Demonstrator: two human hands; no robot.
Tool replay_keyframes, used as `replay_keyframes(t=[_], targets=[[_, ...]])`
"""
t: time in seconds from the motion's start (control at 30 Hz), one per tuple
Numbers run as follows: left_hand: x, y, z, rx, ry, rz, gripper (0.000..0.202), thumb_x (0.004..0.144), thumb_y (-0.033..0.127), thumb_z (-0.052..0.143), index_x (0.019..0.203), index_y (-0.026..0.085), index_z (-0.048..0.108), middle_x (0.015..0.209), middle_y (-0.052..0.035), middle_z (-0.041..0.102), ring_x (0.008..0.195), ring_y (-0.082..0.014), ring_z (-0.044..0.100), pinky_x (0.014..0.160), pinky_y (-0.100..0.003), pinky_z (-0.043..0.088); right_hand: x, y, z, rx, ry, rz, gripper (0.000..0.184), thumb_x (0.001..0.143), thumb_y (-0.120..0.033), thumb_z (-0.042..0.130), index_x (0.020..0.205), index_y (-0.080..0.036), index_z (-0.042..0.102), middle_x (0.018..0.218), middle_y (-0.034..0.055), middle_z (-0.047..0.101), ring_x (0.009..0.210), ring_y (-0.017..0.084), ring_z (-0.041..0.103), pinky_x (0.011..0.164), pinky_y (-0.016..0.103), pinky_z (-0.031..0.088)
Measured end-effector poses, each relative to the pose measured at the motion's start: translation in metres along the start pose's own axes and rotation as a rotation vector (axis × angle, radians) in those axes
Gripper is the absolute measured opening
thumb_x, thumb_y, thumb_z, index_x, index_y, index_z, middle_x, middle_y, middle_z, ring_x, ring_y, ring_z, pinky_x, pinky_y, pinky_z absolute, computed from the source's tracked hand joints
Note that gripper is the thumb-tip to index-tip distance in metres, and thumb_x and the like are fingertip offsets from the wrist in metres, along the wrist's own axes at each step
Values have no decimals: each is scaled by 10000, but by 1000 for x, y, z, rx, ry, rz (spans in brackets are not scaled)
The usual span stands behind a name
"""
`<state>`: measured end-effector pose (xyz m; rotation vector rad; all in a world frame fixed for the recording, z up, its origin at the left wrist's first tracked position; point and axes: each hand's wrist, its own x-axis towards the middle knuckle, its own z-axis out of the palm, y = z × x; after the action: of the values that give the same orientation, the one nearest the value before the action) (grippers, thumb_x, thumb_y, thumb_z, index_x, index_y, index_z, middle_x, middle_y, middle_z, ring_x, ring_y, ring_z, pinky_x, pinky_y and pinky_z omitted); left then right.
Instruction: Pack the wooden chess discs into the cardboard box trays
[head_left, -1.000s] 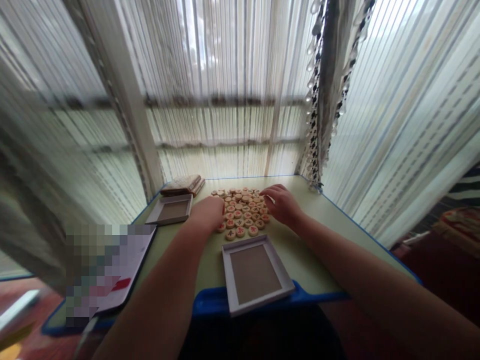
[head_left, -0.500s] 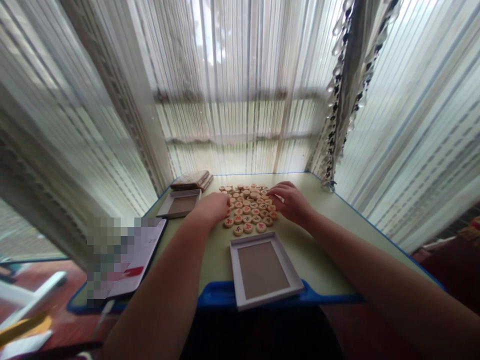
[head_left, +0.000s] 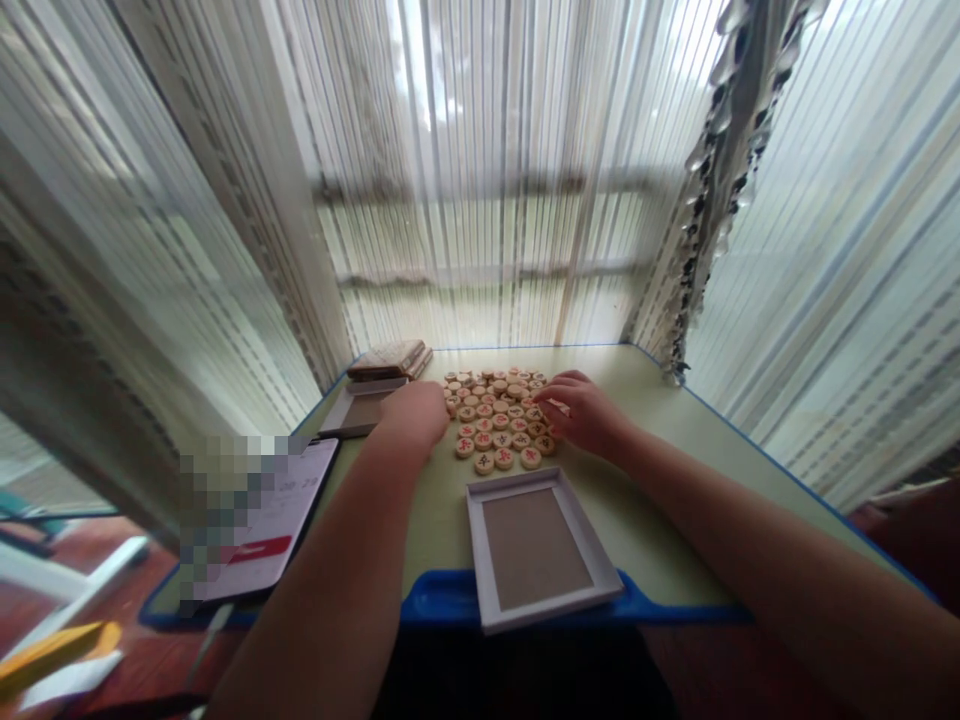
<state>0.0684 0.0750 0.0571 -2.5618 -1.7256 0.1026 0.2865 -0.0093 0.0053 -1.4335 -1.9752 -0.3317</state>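
Many round wooden Chinese chess pieces (head_left: 501, 422) lie in a cluster on the table, with red or dark characters on the ones facing up. Some near the back rest on top of others. At the cluster's left edge is my left hand (head_left: 421, 410), back upward and curled, its fingertips hidden from view. My right hand (head_left: 583, 408) rests at the right edge, thumb and fingers apart, fingertips over or touching the outer pieces. In front of the cluster sits a shallow open box (head_left: 536, 545) with white walls and a brown bottom.
A similar shallow box (head_left: 349, 410) stands left of my left hand, with a stack of books (head_left: 390, 358) behind it. A tablet (head_left: 281, 520) lies at the table's left edge. The pale green table (head_left: 675, 480) has a blue rim; curtains hang behind it.
My left hand has shifted left, away from the pieces' middle and towards the side box. My right hand stays at the cluster's right edge. The whole view has shifted slightly.
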Motion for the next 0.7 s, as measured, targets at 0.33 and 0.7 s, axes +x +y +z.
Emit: replay_keyframes(t=[0.33, 0.7], targets=[[-1, -1, -2, -35, -124, 51, 237, 603, 295, 633, 816, 207, 688, 809, -103, 689, 785, -210, 622, 638, -252, 461, -4, 2, -2, 4, -1, 21, 168, 796, -208, 517, 817, -190, 682, 810, 55, 671, 851, 185, 538, 797, 321, 433], [15, -8, 8, -178, 142, 147, 246, 701, 355, 561, 885, 237, 673, 925, -76, 673, 854, -190, 610, 712, -270, 455, 29, -4, 17, -84, -269, 264, 288, 769, -309, 530, 1029, -244, 635, 748, 21, 649, 627, 144, 563, 604, 253, 424]])
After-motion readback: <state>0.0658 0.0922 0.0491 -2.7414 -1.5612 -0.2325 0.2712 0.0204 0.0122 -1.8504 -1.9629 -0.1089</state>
